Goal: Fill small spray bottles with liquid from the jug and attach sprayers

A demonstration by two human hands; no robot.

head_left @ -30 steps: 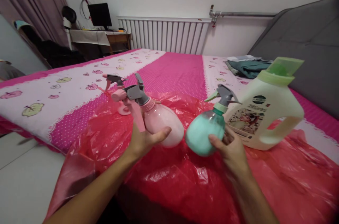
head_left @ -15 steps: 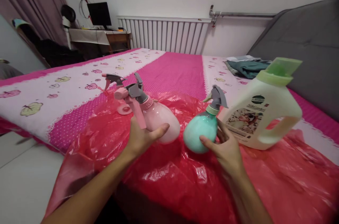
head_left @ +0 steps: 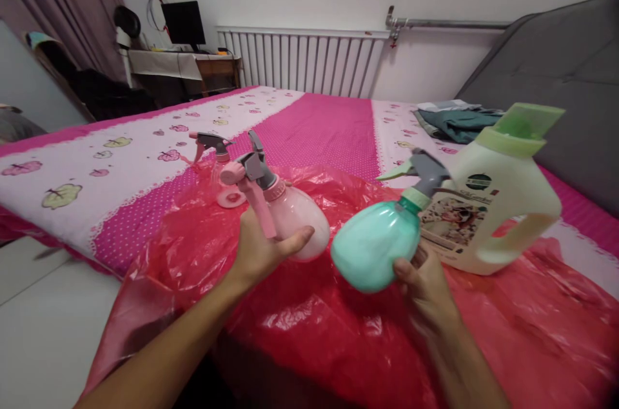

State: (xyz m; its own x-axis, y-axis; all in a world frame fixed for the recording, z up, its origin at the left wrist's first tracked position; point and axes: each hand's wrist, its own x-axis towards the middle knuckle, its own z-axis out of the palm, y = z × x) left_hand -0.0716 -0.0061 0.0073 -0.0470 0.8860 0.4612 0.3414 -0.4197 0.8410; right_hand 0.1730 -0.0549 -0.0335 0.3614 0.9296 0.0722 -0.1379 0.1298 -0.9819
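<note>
My left hand [head_left: 271, 248] is closed around a pink spray bottle [head_left: 302, 219], which leans with its pink and grey trigger head toward the upper left. In my right hand [head_left: 428, 280] is a green spray bottle [head_left: 374, 244] holding pale liquid, tilted so its grey head points up to the right. The two bottles are close together but apart, above a red plastic sheet [head_left: 309, 344]. Just behind the green bottle's head stands a large cream detergent jug [head_left: 503, 202] with a green cap, partly covered by it.
Another spray bottle [head_left: 213, 148] with a pink and grey head stands behind on the left. Folded clothes [head_left: 459, 122] lie on the pink bed [head_left: 333, 128] at the right rear. A radiator [head_left: 300, 60] and a desk [head_left: 167, 65] with a monitor [head_left: 184, 23] are beyond.
My right hand has turned the green spray bottle from nearly upright to a strong tilt, its head swinging to the right. My left hand and the pink bottle have hardly moved.
</note>
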